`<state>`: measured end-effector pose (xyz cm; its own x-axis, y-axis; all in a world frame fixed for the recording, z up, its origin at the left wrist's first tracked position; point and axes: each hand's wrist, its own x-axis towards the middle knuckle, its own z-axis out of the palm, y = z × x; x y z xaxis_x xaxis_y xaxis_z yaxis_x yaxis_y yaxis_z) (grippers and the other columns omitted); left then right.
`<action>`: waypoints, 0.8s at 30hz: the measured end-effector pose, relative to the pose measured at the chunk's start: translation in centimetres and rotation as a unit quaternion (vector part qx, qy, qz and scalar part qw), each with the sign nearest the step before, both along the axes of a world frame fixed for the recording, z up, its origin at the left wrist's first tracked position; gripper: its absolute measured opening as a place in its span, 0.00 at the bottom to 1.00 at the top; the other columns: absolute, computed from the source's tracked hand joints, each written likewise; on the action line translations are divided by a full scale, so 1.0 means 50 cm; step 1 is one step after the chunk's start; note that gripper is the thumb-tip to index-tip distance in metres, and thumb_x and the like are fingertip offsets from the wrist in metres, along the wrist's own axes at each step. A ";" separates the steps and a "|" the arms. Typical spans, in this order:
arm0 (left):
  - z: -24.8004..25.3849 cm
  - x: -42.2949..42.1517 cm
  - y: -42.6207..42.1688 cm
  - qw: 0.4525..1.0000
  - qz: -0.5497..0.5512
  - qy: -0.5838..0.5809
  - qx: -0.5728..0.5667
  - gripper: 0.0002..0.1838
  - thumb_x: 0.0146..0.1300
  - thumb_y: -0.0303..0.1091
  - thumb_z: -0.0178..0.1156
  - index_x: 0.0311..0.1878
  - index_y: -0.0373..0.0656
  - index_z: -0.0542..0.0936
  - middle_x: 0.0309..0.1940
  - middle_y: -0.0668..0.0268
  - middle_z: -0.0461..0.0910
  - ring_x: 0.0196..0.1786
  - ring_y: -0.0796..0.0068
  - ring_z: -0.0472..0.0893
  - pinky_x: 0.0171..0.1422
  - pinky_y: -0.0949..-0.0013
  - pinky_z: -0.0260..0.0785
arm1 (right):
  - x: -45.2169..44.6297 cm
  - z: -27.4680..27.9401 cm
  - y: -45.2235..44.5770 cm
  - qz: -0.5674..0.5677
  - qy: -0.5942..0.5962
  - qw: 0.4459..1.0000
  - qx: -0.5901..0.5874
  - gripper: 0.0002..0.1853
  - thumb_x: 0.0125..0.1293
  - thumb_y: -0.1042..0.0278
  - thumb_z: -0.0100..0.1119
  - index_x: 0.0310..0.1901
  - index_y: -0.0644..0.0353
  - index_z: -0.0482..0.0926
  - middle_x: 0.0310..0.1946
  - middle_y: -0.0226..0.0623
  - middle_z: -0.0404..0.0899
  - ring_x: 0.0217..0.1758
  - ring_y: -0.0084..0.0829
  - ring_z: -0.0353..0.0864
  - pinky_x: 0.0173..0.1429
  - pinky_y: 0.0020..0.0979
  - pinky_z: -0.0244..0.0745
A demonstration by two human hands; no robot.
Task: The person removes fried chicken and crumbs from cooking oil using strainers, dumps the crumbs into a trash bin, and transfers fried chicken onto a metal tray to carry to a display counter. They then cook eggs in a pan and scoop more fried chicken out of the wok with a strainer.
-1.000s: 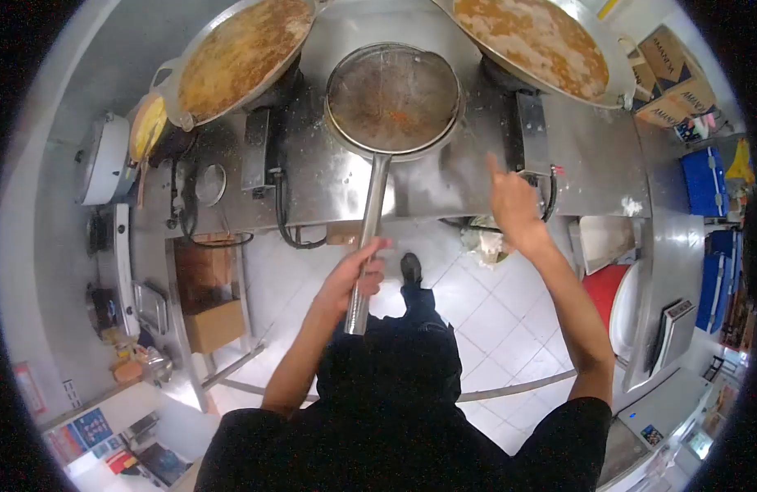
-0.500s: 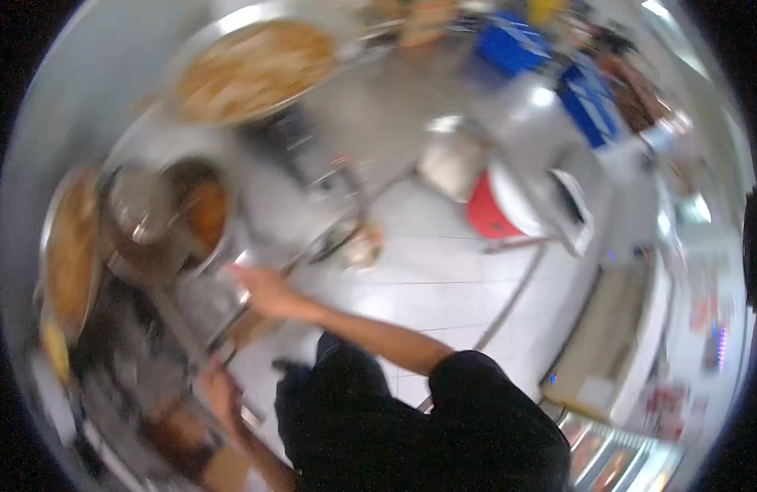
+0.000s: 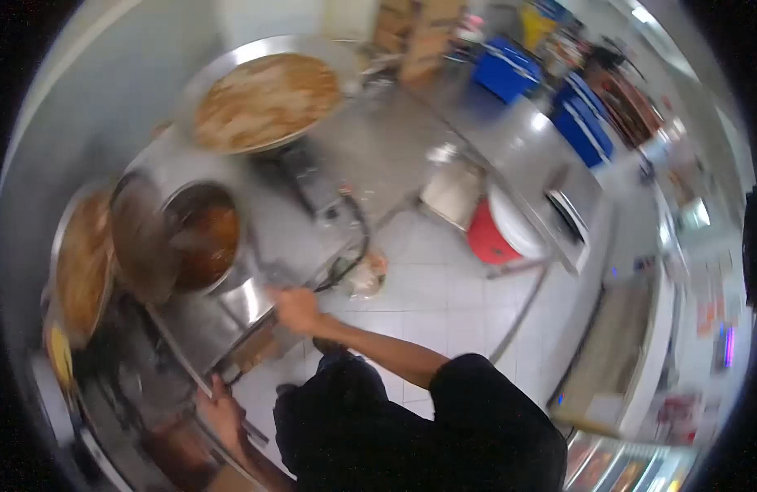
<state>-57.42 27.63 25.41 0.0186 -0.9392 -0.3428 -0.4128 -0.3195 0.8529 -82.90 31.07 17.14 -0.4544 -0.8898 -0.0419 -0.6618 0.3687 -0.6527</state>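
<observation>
Bright indoor light, white glare on the steel tabletop [image 3: 245,300] just below right of the pot [image 3: 240,234], motion-blurred strainer [image 3: 136,238] left of it, soft detail, fisheye bending, black corners

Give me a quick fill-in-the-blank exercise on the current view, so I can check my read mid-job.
1. The fingers around the handle of the strainer belong to the person's ____ hand.
2. The number of wide pans of liquid beside the deeper pot is ____.
3. The round container with a white top, right of centre, is coloured ____.

Missing words: left; two; red.
</observation>
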 end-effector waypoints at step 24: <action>0.219 0.392 -0.585 0.934 0.133 -0.216 -0.253 0.27 0.70 0.51 0.48 0.40 0.28 0.75 0.32 0.39 0.78 0.44 0.40 0.79 0.48 0.51 0.69 | 0.231 0.429 -0.586 0.130 0.177 0.972 -0.085 0.18 0.65 0.77 0.43 0.56 0.67 0.71 0.34 0.65 0.78 0.41 0.63 0.78 0.42 0.54 0.72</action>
<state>-37.80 -1.63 36.36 0.3087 -0.9213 0.2365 -0.7167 -0.0618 0.6946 -71.33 1.76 38.60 -0.1718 -0.9570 0.2339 -0.9127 0.0654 -0.4033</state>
